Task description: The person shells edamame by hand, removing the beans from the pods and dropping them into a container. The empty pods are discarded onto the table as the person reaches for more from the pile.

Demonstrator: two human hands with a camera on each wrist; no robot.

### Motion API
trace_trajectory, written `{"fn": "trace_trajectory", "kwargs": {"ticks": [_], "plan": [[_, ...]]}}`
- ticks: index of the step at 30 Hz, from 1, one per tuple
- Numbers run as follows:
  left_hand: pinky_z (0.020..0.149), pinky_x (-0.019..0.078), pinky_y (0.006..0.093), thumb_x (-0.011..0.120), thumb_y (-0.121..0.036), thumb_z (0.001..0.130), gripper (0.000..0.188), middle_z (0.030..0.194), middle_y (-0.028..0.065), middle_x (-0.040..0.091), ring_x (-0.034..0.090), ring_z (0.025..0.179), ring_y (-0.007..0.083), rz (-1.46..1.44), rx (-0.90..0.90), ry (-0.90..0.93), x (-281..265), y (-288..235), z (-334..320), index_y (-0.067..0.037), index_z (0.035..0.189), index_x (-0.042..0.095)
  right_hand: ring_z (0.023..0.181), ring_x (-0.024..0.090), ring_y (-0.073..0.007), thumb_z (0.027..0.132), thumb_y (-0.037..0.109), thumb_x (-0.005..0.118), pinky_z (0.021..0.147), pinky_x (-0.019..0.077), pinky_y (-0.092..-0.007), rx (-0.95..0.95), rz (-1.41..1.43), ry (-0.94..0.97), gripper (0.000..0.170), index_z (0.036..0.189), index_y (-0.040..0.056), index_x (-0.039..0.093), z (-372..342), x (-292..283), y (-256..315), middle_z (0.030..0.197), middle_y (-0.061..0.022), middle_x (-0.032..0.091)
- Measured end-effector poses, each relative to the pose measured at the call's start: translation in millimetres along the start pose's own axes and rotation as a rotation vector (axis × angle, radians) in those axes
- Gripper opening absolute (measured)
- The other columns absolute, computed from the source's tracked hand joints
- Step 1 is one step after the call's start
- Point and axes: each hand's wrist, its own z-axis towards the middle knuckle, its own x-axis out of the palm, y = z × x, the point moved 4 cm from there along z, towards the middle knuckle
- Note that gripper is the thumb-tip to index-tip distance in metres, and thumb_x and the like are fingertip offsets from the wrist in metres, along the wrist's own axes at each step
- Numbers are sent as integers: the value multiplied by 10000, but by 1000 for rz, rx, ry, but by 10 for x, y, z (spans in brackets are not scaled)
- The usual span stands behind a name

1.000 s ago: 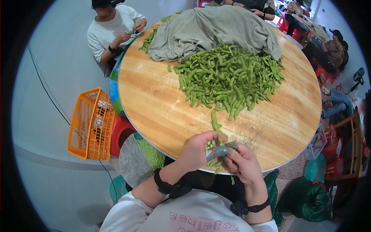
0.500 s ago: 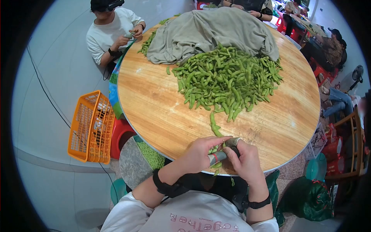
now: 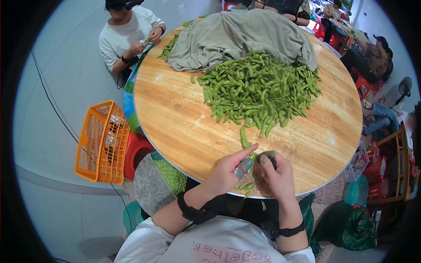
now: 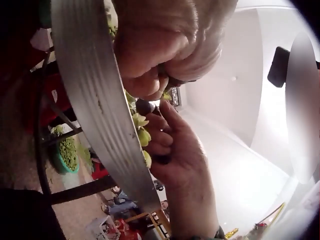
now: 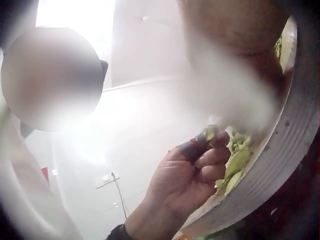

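The left hand closes on a small green bean pod at its grey-covered, red-banded thumb. The right hand is bent; whether it grips anything cannot be told. Heaped green pods lie beyond on the round wooden table.

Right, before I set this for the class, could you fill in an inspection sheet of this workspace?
Surface: round wooden table, pale marks on top.
Job's things: heap of green pods, partly under a grey cloth.
Clutter: loose pods at the near edge.
Grips: left hand pinches a green piece, thumb in a grey cover; right hand has curled fingers, contents unclear.
Cables: black cord runs behind the orange baskets.
Surroundings: red stool beside the table; other people seated around.
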Motion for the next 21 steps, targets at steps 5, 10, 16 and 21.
{"fn": "trace_trajectory", "kwargs": {"ticks": [5,10,16,21], "plan": [[737,447,249,532,19,806,559,941,138,613,610,831,179,457,212,-37,24,-246,-47,-55,1336,372,475,368,-26,866,156,575,410,272,-192,214,351,174,150,779,41,534,24,71,-77,572,46,452],[782,473,304,564,46,752,596,1043,215,589,606,955,302,569,334,-50,26,-309,-106,-63,1316,402,459,349,-20,855,138,587,394,252,-174,258,540,191,129,799,45,516,34,151,-59,598,50,444],[731,486,306,588,53,717,547,980,179,611,619,868,299,556,487,-85,-13,-287,-145,-58,1244,491,403,336,-30,844,99,554,359,249,-170,380,764,219,88,787,56,502,7,213,-103,559,41,425],[690,474,273,594,36,729,376,901,146,622,619,778,251,471,538,-28,-88,-271,-163,-22,1100,580,342,310,-41,842,121,533,324,265,-185,509,1317,262,68,834,63,498,-84,414,-290,494,46,388]]}}
